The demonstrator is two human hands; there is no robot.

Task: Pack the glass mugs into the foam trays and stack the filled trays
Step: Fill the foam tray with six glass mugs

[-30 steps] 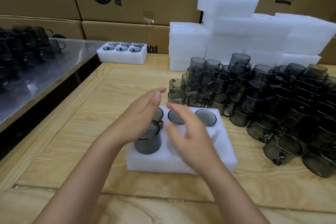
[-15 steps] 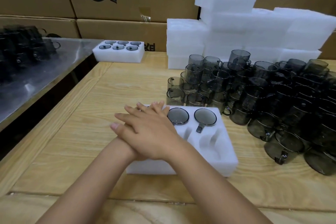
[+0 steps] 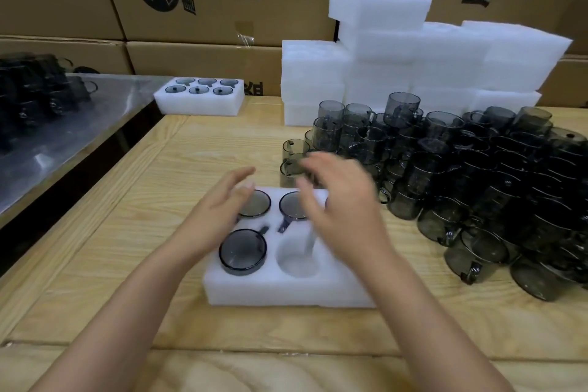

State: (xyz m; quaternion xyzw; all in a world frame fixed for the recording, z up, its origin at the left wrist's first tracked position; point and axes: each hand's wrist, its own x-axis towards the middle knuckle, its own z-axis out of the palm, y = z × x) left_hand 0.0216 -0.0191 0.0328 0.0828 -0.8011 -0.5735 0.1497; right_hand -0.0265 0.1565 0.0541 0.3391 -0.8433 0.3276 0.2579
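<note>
White foam tray (image 3: 286,291) near the wooden bench (image 3: 127,248) front edge: one smoky glass mug (image 3: 242,252) sunk in its front-left pocket, middle front pocket (image 3: 297,261) unfilled, back-row mugs (image 3: 259,205) seated rim-up. Left hand (image 3: 216,212) and blurred right hand (image 3: 342,200) hover above the tray, fingers loose, holding nothing. Loose mug pile (image 3: 477,184) on the right side. Filled tray (image 3: 199,106) at the far-left edge, spare foam stack (image 3: 413,57) behind.

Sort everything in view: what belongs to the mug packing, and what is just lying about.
Belongs to the job:
part-filled white foam tray
heap of smoky grey glass mugs
stack of spare white foam trays
filled white foam tray at the back

Lying about:
printed brown cardboard boxes
steel-topped side table
</note>
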